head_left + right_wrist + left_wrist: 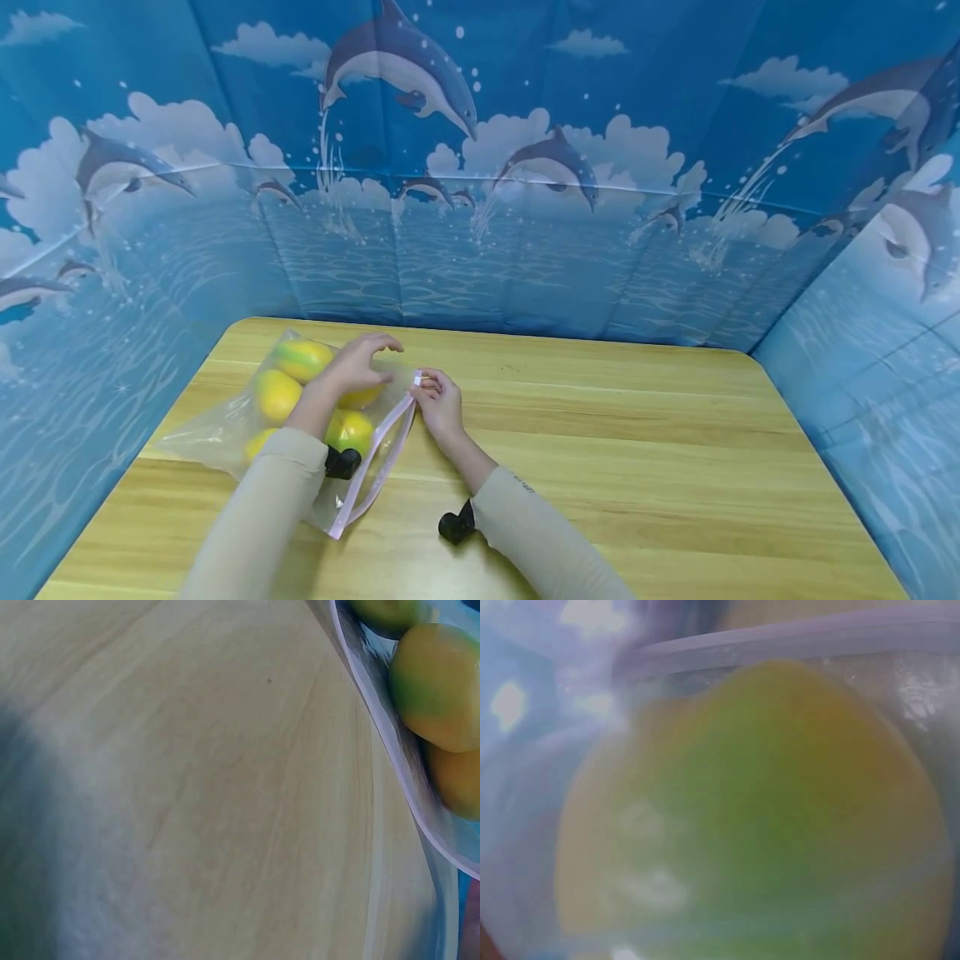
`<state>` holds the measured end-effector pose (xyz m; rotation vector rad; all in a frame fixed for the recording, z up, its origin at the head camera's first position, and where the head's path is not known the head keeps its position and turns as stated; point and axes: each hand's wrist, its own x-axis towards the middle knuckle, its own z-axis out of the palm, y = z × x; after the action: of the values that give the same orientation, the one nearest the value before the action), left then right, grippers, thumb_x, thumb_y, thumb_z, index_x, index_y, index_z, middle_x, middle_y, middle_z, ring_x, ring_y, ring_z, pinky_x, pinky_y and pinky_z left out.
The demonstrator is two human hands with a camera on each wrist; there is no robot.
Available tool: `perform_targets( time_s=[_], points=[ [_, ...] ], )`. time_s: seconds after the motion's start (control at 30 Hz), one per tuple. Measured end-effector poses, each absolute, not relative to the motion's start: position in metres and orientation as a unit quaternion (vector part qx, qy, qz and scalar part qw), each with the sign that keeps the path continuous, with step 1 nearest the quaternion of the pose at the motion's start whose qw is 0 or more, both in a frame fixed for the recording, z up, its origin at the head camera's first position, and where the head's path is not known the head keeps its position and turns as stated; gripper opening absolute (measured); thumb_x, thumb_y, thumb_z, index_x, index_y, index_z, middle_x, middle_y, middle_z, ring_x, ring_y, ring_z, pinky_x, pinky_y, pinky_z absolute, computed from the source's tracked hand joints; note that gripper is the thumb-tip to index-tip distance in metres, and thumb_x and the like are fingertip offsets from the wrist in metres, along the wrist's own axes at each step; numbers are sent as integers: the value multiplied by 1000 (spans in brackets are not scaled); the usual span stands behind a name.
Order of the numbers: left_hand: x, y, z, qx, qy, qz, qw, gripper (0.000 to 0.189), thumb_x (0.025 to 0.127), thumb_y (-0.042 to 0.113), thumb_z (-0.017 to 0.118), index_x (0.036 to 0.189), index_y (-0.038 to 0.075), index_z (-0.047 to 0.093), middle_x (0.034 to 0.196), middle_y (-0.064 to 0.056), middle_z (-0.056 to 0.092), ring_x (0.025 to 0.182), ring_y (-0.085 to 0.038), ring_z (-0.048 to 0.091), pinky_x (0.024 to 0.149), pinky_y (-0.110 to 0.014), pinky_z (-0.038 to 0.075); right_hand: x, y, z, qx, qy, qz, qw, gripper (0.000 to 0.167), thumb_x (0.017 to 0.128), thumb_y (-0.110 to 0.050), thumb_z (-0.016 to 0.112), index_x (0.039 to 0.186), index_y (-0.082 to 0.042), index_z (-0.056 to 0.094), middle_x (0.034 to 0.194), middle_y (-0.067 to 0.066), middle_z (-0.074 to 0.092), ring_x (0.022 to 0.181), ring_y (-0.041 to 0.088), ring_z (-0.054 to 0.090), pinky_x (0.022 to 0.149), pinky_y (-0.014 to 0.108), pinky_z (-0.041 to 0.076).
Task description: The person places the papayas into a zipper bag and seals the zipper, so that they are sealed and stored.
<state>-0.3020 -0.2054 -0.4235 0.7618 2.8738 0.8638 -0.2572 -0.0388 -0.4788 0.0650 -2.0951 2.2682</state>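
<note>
A clear plastic zip bag [198,433] lies on the table at left, holding several yellow-and-green mangoes [277,396]. Its lilac zip strip [341,518] runs along the right side, and the mouth gapes between the two strips. At the strip's far end, my right hand [442,408] pinches the bag beside a white slider [417,378]. My left hand [352,367] is over the bag, fingers loosely bent and nothing seen in them; whether it touches the plastic is unclear. One mango [757,817] fills the left wrist view behind plastic. The right wrist view shows the bag's lilac edge [394,757].
The wooden table [637,450] extends to the right of the bag. Blue dolphin-printed curtains [480,258] stand behind it and at both sides. A black wrist camera [343,462] on the left arm sits over the bag; another [456,525] is on the right.
</note>
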Motion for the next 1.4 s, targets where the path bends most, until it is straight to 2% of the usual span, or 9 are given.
perform_targets(
  time_s=[0.07,0.13,0.27,0.37,0.53,0.67,0.97,1.2,1.4],
  points=[
    [-304,-203,-425,248,928,276,28,42,78,7,68,118,3,57,118,-13,57,110,-34,48,94,-49,43,-254,-38,-472,22,-679,733,28,28,81,9,59,108,12,55,90,24,58,71,15,55,72,49,55],
    [-306,-201,-427,250,927,277,32,41,78,7,67,118,2,57,116,-14,58,108,-33,49,93,-49,43,-251,-38,-467,21,-681,731,31,28,81,9,58,109,13,55,91,24,58,70,15,55,71,47,56],
    [-309,-199,-431,251,923,288,39,39,78,5,66,116,2,58,111,-13,60,106,-33,50,93,-48,44,-250,-38,-465,16,-685,727,35,27,81,9,58,108,12,56,92,25,59,71,14,55,68,33,57],
    [-309,-197,-434,248,922,293,44,37,79,5,65,115,3,59,110,-12,61,107,-32,50,94,-47,43,-250,-38,-467,18,-688,725,39,26,81,9,59,107,12,57,93,25,59,72,15,55,64,20,54],
    [-307,-193,-434,244,924,291,48,34,79,7,66,112,4,61,105,-9,63,106,-31,51,94,-47,43,-250,-38,-467,30,-686,725,46,26,81,10,58,107,13,57,93,26,59,74,19,56,61,12,50],
    [-304,-190,-433,245,926,284,46,28,81,10,66,108,6,64,102,-8,63,102,-29,54,91,-45,45,-249,-38,-466,36,-691,720,55,26,81,9,59,107,13,56,94,27,59,77,23,57,63,11,49],
    [-303,-187,-438,240,920,309,37,8,86,15,62,91,10,66,93,-5,64,95,-27,57,86,-43,48,-248,-37,-467,44,-699,711,66,24,82,8,60,105,14,57,93,26,59,80,28,58,69,17,53],
    [-302,-186,-438,234,918,319,36,6,87,17,62,85,11,63,91,-5,63,92,-25,56,86,-44,48,-248,-37,-467,52,-709,699,75,22,84,2,60,103,13,58,91,23,60,79,27,59,68,15,52],
    [-303,-187,-438,231,909,345,43,7,88,15,60,85,9,63,90,-5,62,90,-23,55,85,-45,47,-246,-39,-459,52,-716,691,91,19,83,4,60,99,15,59,88,25,61,79,31,60,69,21,55]
  ],
)
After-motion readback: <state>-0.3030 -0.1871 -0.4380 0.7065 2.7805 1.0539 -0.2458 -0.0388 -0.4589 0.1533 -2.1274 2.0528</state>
